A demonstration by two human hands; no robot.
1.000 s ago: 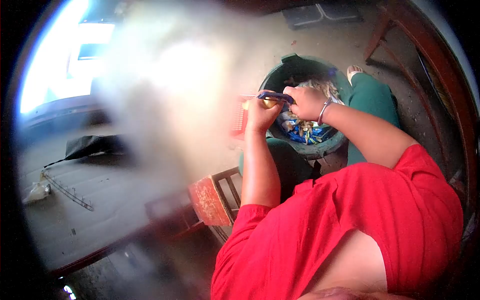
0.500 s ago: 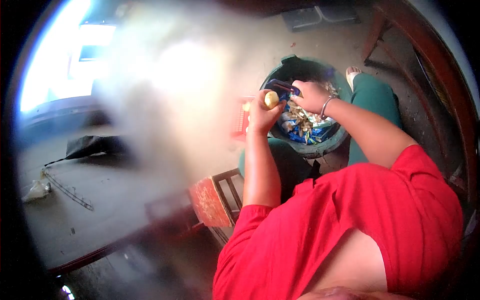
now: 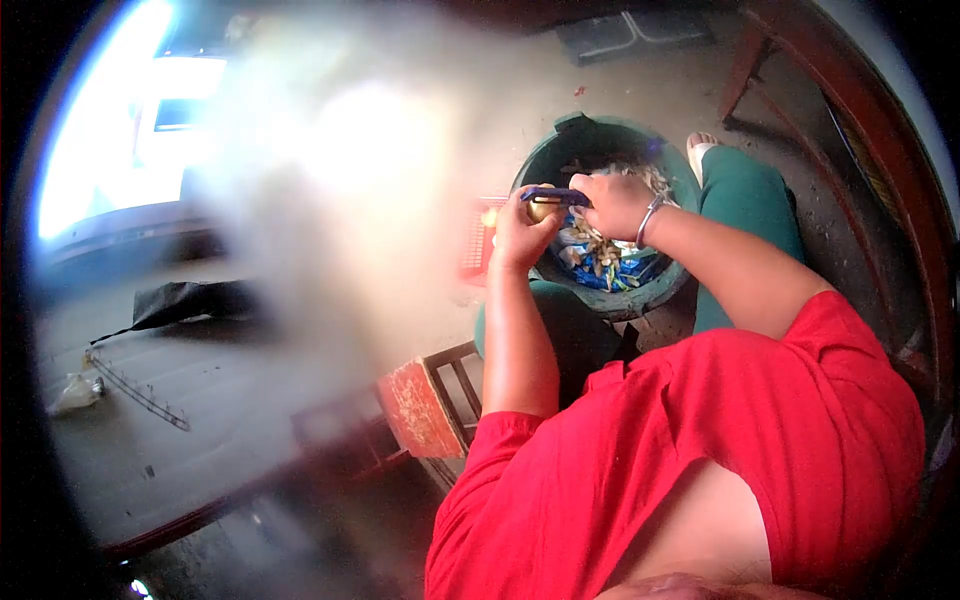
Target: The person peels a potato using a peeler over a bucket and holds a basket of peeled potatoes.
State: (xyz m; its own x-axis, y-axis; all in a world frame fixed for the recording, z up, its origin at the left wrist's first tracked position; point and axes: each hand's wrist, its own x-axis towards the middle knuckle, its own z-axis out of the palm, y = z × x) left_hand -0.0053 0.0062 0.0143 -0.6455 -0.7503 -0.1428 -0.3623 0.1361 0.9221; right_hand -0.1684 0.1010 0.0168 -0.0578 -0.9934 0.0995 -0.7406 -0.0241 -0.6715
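Here, left hand [image 3: 522, 236]: fingers clamped around the yellow piece [image 3: 541, 212], up by the left side of the bin [image 3: 650, 300].
Right hand [image 3: 615, 204]: fingers wrapped on the right end of the peeler [image 3: 573, 197]; a bracelet [image 3: 648, 222] sits at the wrist.
Yellow piece: in the left hand, under the peeler, which seems to touch it; likely firm and fairly light, perhaps slippery if damp. Best held round its lower sides, fingertips off the blade.
Peeler: looks light and stiff; best taken by the handle end, where the right hand has it.
Direction: the peeler's long axis runs nearly level across the view, slotted head toward the left hand, handle toward the right. The yellow piece's long axis cannot be told; fingers and peeler cover most of it.
Bin: scraps [image 3: 606, 256] inside; a basket [image 3: 477, 242] stands near its left side.
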